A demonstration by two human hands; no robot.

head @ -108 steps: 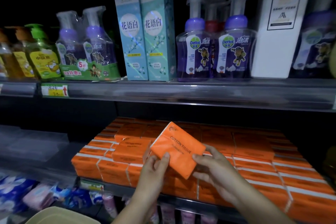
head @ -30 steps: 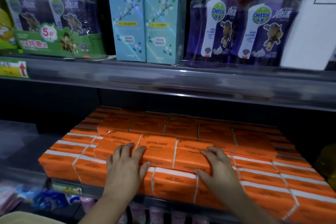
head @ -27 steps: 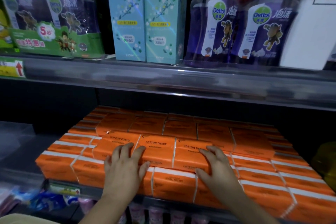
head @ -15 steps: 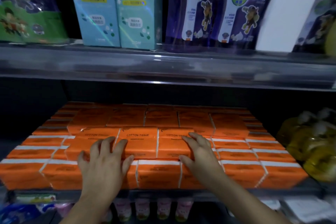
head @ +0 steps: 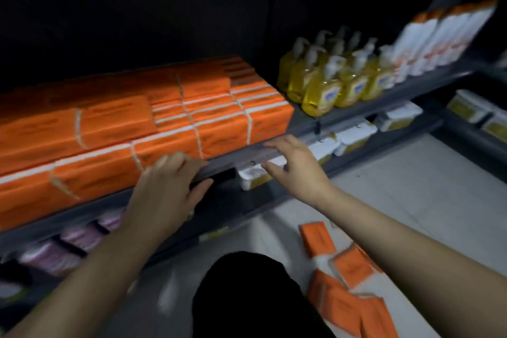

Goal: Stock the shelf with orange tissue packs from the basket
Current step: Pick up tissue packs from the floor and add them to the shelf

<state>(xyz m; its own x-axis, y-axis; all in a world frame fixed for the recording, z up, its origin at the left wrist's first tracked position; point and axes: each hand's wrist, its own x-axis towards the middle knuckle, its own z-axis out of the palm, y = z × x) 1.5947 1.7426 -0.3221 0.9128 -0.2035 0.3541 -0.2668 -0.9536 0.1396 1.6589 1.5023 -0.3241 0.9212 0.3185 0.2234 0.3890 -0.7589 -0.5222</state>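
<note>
Stacked orange tissue packs (head: 175, 123) fill the left part of the dark shelf (head: 238, 155). My left hand (head: 167, 189) hovers at the shelf's front edge, fingers apart, holding nothing. My right hand (head: 296, 167) is also spread and empty, just in front of the shelf rail near the right end of the stack. More loose orange tissue packs (head: 348, 269) lie low at the right by my right forearm. The view is blurred. No basket is clearly visible.
Yellow pump bottles (head: 326, 79) stand on the shelf right of the stack, with white and orange boxes (head: 439, 38) beyond. White packs (head: 351, 137) and pink packs (head: 68, 241) sit on the lower shelf. My dark-clothed knee (head: 247, 291) is below. Pale floor (head: 428, 189) lies right.
Both hands have come off the top of the stacked packs and drawn back to the shelf's front edge. My view has swung right and down, revealing the loose packs below.
</note>
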